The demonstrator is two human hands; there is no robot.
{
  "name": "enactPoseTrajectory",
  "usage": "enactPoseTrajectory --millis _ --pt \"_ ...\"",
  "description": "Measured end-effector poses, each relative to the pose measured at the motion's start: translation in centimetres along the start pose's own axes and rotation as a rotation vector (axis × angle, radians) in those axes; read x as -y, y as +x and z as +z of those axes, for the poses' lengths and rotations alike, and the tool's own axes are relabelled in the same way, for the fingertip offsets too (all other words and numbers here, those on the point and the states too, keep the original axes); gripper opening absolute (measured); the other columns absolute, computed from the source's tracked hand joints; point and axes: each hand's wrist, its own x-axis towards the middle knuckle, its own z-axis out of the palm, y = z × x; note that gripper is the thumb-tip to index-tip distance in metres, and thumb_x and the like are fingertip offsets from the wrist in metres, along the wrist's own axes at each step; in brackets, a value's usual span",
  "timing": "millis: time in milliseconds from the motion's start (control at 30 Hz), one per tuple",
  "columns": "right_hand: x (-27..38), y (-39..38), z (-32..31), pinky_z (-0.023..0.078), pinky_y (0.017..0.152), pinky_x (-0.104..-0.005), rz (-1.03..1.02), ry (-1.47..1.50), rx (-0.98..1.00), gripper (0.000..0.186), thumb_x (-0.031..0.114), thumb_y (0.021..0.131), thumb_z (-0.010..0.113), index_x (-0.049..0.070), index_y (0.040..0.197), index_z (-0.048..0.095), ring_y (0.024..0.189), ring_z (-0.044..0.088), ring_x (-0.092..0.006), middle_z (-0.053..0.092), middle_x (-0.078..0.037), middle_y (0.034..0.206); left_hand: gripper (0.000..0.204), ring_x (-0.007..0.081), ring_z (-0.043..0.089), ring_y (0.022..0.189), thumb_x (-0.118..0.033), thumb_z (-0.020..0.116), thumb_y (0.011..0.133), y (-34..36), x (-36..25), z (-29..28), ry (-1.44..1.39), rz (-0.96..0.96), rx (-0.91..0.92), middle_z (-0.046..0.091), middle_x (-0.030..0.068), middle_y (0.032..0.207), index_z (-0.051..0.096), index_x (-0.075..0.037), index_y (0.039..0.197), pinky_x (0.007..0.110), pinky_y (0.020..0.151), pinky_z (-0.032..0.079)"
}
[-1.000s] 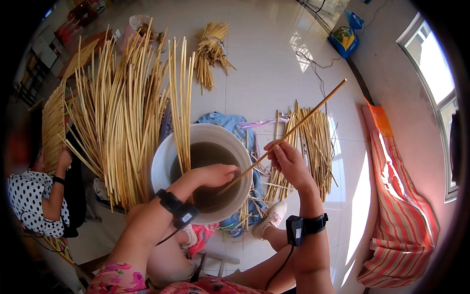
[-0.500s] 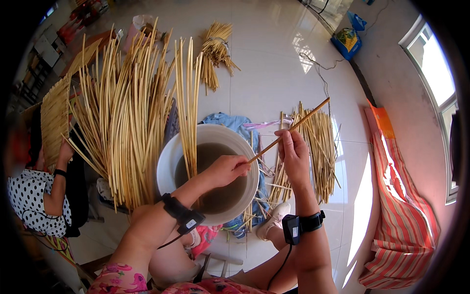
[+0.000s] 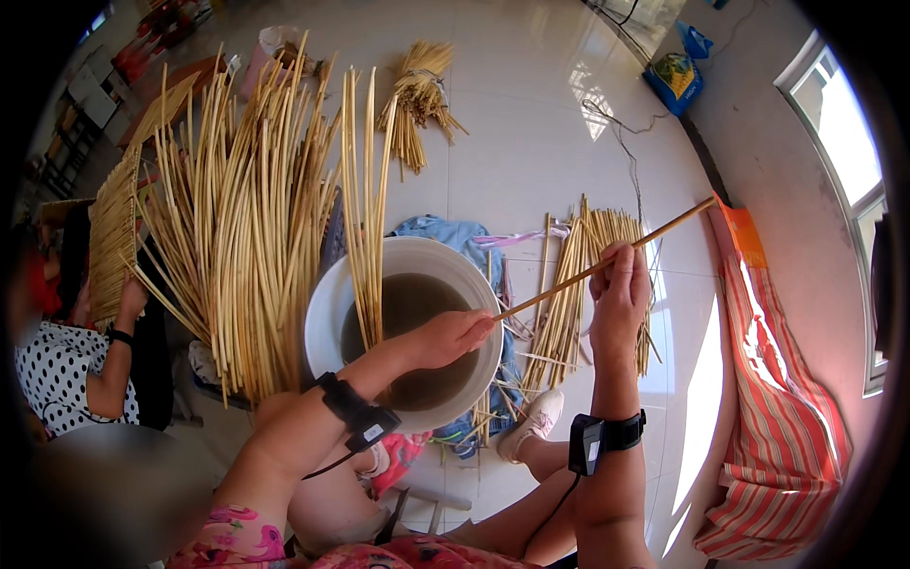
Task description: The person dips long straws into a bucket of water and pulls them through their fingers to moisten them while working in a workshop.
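A single thin brown reed stalk [image 3: 559,285] slants up to the right between my two hands. Its lower end sits pinched in the fingers of my left hand [image 3: 453,336], over the right side of a white bucket [image 3: 325,327]. Further along, my right hand [image 3: 621,284] grips the stalk between thumb and fingers, with the far tip sticking out past it. Murky water [image 3: 414,296] lies in the bucket, and a few long pale stalks [image 3: 364,209] stand in it, leaning on the far rim. Behind my right hand, a pile of shorter stalks [image 3: 567,322] rests on the floor.
Left of the bucket rises a large sheaf of long stalks [image 3: 251,237]. A tied bundle [image 3: 417,100] lies farther off. Another person in a dotted top [image 3: 71,375] holds a woven reed mat [image 3: 116,228] at the left. Striped cloth [image 3: 777,417] hangs along the right wall.
My right hand has moved right, and more of the stalk now stretches between my hands. My left hand has shifted slightly right. At the left, the other person's mat and hand have moved a little.
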Motion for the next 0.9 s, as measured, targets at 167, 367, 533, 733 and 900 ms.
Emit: enactPoseTrajectory --millis 167,367,533,733,900 --pt "1.9 3.8 -9.1 0.023 0.044 -0.0205 -0.127 0.100 -0.533 0.027 0.024 0.101 0.039 0.010 0.080 0.048 0.049 0.026 -0.0040 0.034 0.005 0.060 0.029 0.0150 0.047 0.061 -0.026 0.036 0.100 -0.7 1.8 -0.8 0.024 -0.083 0.170 0.047 0.0045 0.066 0.048 -0.005 0.085 0.029 0.061 0.040" --pt "0.6 3.0 -8.8 0.016 0.040 -0.0209 0.111 -0.017 -0.315 0.029 0.026 0.100 0.041 0.005 0.084 0.053 0.046 0.022 -0.0025 0.029 0.007 0.058 0.028 0.0117 0.047 0.063 -0.024 0.039 0.099 -0.5 2.2 -0.7 0.118 -0.042 0.080 0.047 0.0030 0.068 0.050 -0.004 0.084 0.028 0.061 0.041" --pt "-2.8 -1.7 -0.7 0.026 0.042 -0.0186 0.379 -0.094 0.126 0.027 0.024 0.099 0.044 0.004 0.086 0.056 0.048 0.034 -0.0025 0.040 0.006 0.059 0.030 0.0083 0.043 0.063 -0.026 0.040 0.100 0.7 1.7 0.9 -0.151 -0.041 0.001 0.044 -0.0002 0.068 0.049 -0.004 0.082 0.023 0.059 0.038" --pt "-2.6 -1.4 0.0 0.031 0.046 -0.0233 0.295 -0.323 0.052 0.033 0.025 0.099 0.043 0.001 0.081 0.055 0.050 0.040 -0.0062 0.045 0.001 0.057 0.031 0.0079 0.041 0.060 -0.026 0.040 0.100 0.1 -0.3 0.4 -0.226 -0.127 0.094 0.045 -0.0014 0.066 0.050 -0.003 0.082 0.023 0.057 0.037" --pt "-1.3 2.1 -5.5 0.022 0.043 -0.0212 0.356 -0.055 -0.252 0.028 0.027 0.101 0.038 0.010 0.079 0.046 0.048 0.027 -0.0036 0.030 0.006 0.058 0.030 0.0082 0.043 0.059 -0.024 0.039 0.100 -1.1 -0.9 -0.5 -0.327 -0.161 0.155 0.047 -0.0008 0.066 0.055 -0.002 0.086 0.023 0.057 0.038"
